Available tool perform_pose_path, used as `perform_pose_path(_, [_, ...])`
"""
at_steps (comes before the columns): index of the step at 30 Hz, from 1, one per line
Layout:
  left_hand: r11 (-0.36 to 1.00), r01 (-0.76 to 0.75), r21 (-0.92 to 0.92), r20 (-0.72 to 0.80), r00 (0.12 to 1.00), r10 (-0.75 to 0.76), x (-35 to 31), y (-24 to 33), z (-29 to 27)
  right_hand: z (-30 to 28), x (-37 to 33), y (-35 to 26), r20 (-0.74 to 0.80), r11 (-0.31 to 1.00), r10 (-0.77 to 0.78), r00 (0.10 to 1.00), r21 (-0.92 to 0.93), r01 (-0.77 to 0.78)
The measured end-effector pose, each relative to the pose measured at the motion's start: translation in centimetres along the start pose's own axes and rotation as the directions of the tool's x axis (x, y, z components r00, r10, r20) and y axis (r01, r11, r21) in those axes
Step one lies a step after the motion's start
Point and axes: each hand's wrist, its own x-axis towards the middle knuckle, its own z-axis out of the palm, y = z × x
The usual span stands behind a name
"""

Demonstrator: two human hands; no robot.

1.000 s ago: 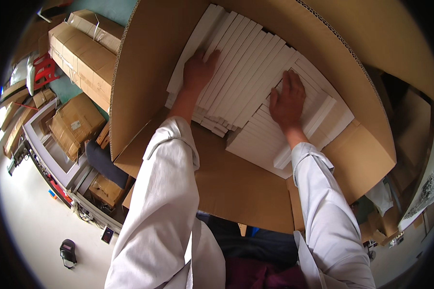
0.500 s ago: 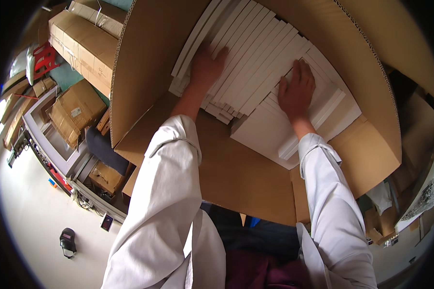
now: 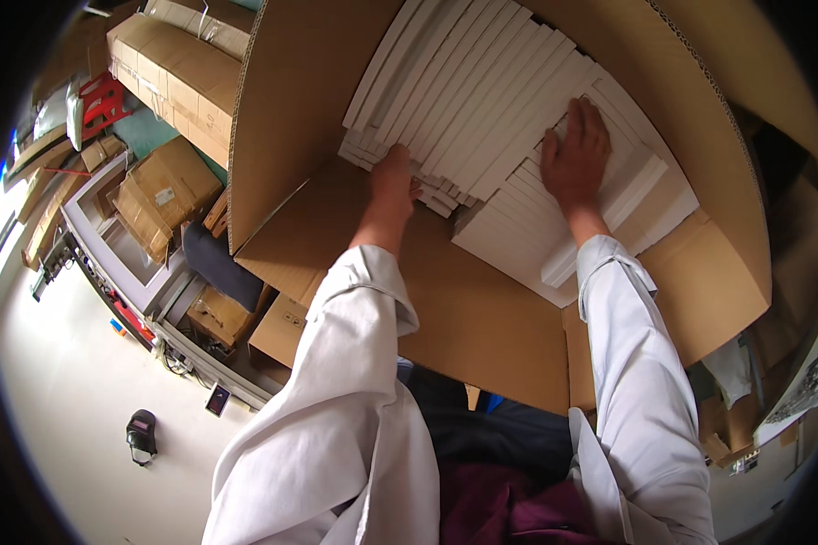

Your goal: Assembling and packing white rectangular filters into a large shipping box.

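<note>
Inside a large open cardboard carton (image 3: 482, 300), a row of flat white boxes (image 3: 482, 91) stands packed tightly on edge. My left hand (image 3: 391, 195) is at the near ends of the row, its fingers bent down against them and partly hidden, its thumb apart. It appears open, with no box seen in its grasp. Over on the right, my right hand (image 3: 577, 163) lies open with its fingers stretched out on a second group of white boxes (image 3: 509, 213). Beside that hand, a white box (image 3: 600, 232) lies flatter across the others.
The carton's tall walls rise on the left and right. Long cardboard boxes (image 3: 168, 82) and a taped brown box (image 3: 168, 195) are stacked at the left, near a red plastic item (image 3: 103, 102). A black welding-type mask (image 3: 141, 436) and a phone-like device (image 3: 217, 400) lie at lower left.
My left hand has drawn back toward me from the top of the row to its near ends. My right hand stays on the right-hand boxes. The whole view has shifted slightly.
</note>
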Motion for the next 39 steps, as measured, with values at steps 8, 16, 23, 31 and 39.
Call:
perform_pose_path(8, [0.862, -0.026, -0.506, 0.039, 0.998, 0.054, 0.2, -1.7, 4.8, 0.1, 0.2, -0.2, 0.004, 1.000, -0.002, 1.000, 0.021, 0.002])
perform_pose_path(16, [0.582, -0.572, 0.578, -0.171, 0.613, 0.771, 1.9, -2.5, 1.5, 0.1, 0.0, -0.8, 0.038, 1.000, 0.001, 0.999, 0.025, -0.002])
perform_pose_path(23, [0.121, -0.734, 0.669, 0.085, 0.236, 0.968, 0.6, 2.4, 0.9, 0.0, 0.1, -0.4, 0.031, 0.999, -0.002, 1.000, 0.036, 0.001])
perform_pose_path(31, [0.363, -0.687, 0.630, 0.254, 0.623, 0.740, 3.8, 9.4, 0.9, -0.1, 0.3, -0.6, 0.040, 1.000, -0.007, 0.999, 0.026, 0.006])
perform_pose_path(39, [0.236, -0.761, 0.605, 0.266, 0.472, 0.841, 4.8, 8.9, 1.3, -0.2, 0.6, -1.7, 0.072, 0.999, -0.028, 0.997, 0.036, 0.026])
